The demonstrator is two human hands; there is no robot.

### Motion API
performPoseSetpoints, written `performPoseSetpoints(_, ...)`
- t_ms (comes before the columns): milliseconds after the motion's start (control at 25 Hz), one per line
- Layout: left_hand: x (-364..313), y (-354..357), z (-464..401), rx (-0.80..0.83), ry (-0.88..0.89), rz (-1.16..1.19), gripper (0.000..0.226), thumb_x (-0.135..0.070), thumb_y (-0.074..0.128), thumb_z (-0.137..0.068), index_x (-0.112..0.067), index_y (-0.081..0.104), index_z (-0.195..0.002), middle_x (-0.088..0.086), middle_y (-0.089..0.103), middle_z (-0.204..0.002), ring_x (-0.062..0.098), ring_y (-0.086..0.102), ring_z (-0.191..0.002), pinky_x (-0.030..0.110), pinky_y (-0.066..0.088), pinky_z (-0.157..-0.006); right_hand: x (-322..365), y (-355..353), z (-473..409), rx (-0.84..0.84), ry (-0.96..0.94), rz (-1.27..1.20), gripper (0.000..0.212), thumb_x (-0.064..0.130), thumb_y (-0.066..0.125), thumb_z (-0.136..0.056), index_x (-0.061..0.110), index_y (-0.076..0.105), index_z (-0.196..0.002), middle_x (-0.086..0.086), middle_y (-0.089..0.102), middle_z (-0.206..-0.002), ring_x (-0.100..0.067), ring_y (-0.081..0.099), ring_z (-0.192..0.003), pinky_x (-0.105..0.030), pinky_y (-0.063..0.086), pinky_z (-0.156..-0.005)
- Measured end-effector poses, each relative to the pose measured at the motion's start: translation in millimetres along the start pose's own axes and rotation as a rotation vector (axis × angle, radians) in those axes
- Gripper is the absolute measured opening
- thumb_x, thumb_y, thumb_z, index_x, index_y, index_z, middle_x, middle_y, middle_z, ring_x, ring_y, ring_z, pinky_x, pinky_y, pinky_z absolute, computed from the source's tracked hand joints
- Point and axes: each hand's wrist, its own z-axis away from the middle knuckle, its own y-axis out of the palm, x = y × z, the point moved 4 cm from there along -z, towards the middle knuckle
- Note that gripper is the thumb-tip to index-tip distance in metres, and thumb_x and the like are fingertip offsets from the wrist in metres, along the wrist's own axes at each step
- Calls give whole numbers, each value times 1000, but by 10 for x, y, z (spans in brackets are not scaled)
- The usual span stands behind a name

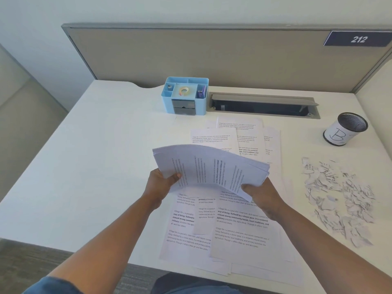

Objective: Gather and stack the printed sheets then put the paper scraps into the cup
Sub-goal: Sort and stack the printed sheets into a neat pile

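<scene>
A bowed stack of printed sheets (210,166) is held above the white desk (95,155), turned sideways. My left hand (162,183) grips its left corner and my right hand (259,195) grips its right corner. Several more printed sheets (237,228) lie spread and overlapping on the desk beneath, and others (237,134) lie beyond the stack. A pile of torn paper scraps (337,198) is scattered at the right. A black mesh cup (344,129) with a paper label marked "B" stands upright at the far right.
A light blue desk organiser (185,95) with tape in it stands at the back centre. Beside it is an open grey cable slot (263,105). A grey partition (212,56) with a "212" sign closes off the back. Sheets overhang the desk's front edge.
</scene>
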Motion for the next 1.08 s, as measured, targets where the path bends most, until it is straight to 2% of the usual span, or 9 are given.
performPoseSetpoints(160, -17, -3, -16, -19, 12, 4, 23, -6, 79, -89, -21, 76, -106, -5, 80, -105, 22, 73, -105, 40, 55, -97, 7, 8, -2, -16, -10, -22, 34, 5, 61, -98, 38, 67, -103, 7, 73, -115, -16, 67, -110, -37, 55, -94)
performPoseSetpoints(360, 27, -24, -4, 4, -8, -34, 21, -7, 77, -91, -23, 75, -105, -8, 80, -103, 19, 72, -104, 40, 54, -99, -45, -1, -26, 19, 13, -1, 32, 9, 63, -98, 38, 65, -112, 5, 72, -120, -20, 64, -116, -45, 52, -103)
performPoseSetpoints(440, -18, -29, 5, -10, 10, -61, 20, -9, 76, -92, -23, 75, -105, -10, 79, -102, 19, 72, -103, 38, 55, -96, -53, -3, -42, 11, 16, 2, 28, 13, 65, -99, 33, 65, -118, 6, 73, -118, -20, 65, -115, -47, 53, -104)
performPoseSetpoints(560, -169, -38, -4, -23, 74, -106, 21, -9, 74, -93, -16, 74, -113, -10, 79, -103, 14, 73, -100, 32, 56, -90, 27, -53, -48, 3, 5, 3, 21, 19, 66, -99, 33, 68, -115, 9, 75, -112, -19, 67, -111, -46, 54, -100)
performPoseSetpoints(680, -417, -76, 8, 43, 111, -152, 22, -5, 72, -94, -21, 74, -109, -17, 78, -95, 0, 74, -90, 18, 54, -80, 135, -137, -47, 64, -17, 4, 20, 25, 66, -100, 31, 72, -118, 11, 77, -112, -19, 70, -108, -50, 53, -100)
performPoseSetpoints(840, -642, -115, -2, 152, 122, -198, 25, -2, 72, -94, -24, 74, -105, -16, 79, -96, 3, 75, -91, 18, 57, -78, 202, -163, -17, 96, -13, -68, 20, 20, 66, -99, 27, 71, -117, 7, 77, -116, -18, 72, -108, -44, 58, -93)
performPoseSetpoints(960, -642, -126, -3, 43, 98, -121, 29, -3, 79, -88, -15, 70, -113, -5, 80, -100, 15, 77, -92, 29, 61, -80, 187, -103, 12, 114, 39, -201, 23, 11, 66, -98, 22, 70, -118, 3, 77, -116, -19, 73, -106, -41, 58, -89)
performPoseSetpoints(1040, -561, -116, 23, -133, 84, -95, 47, -17, 86, -84, -16, 60, -123, 1, 73, -107, 21, 73, -96, 32, 58, -80, 148, -94, 26, 96, 88, -272, 23, 9, 65, -98, 20, 69, -118, 1, 77, -115, -20, 74, -104, -46, 57, -92)
performPoseSetpoints(1080, -490, -104, 54, -222, 54, -75, 63, -25, 88, -81, -20, 52, -133, 2, 66, -113, 21, 68, -101, 34, 56, -85, 127, -91, 33, 83, 106, -315, 23, 8, 65, -98, 19, 70, -118, 1, 77, -115, -19, 74, -102, -46, 57, -92)
